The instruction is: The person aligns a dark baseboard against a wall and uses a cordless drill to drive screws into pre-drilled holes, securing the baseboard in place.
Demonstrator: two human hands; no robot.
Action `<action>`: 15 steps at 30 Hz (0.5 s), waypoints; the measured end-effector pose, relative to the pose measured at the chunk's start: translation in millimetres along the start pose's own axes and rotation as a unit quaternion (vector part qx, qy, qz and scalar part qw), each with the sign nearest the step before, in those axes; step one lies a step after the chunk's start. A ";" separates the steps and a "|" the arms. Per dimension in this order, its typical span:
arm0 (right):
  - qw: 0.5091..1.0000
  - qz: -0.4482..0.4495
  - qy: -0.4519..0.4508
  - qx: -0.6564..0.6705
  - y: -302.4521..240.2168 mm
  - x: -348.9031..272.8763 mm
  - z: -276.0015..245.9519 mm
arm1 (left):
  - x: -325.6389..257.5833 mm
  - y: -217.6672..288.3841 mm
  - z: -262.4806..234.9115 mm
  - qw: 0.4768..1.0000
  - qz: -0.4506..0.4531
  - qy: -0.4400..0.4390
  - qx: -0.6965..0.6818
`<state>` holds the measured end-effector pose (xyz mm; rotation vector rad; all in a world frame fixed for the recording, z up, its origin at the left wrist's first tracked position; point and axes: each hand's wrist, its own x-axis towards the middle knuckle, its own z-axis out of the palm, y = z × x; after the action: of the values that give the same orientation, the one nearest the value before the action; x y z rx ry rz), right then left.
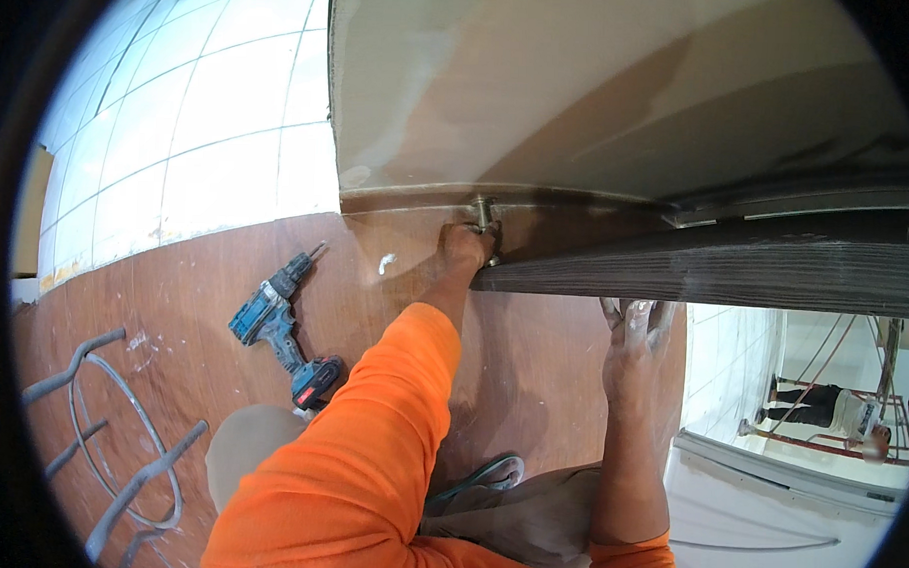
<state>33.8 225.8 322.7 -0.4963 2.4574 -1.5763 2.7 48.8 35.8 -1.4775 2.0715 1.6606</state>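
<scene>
From the head camera: the left hand [463, 246] is closed around a metal fitting [483, 213], near the foot of a pale panel [581, 98] and beside a dark board's [705, 273] end. The right hand [633, 340] meets the board's near edge; whether it grips, I cannot tell. A blue drill [273, 323] lies on the brown floor [542, 357].

Grey tubing [156, 469] sits at left, a person [848, 413] by scaffolding [890, 364] at right.

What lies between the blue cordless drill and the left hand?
The head view shows a small white patch on the brown floor between drill and left hand.
</scene>
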 end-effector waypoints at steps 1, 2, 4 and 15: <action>1.000 0.005 0.000 0.006 -1.1 -0.1 0.3 | -4.3 3.8 -5.0 1.000 -0.008 -0.010 0.003; 1.000 0.010 0.001 0.011 -2.4 0.2 0.9 | -8.0 6.2 -9.5 0.999 -0.014 -0.029 -0.008; 0.999 -0.019 0.003 0.048 -4.1 1.8 3.0 | -12.2 8.7 -15.2 0.998 -0.017 -0.044 -0.037; 0.998 -0.017 -0.010 0.056 -6.3 5.8 5.3 | 14.0 -27.4 0.7 0.952 0.033 -0.092 -0.289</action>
<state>31.3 216.7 326.3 -0.5360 2.3414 -1.7035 14.8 42.8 8.2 -1.3106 1.6251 2.4694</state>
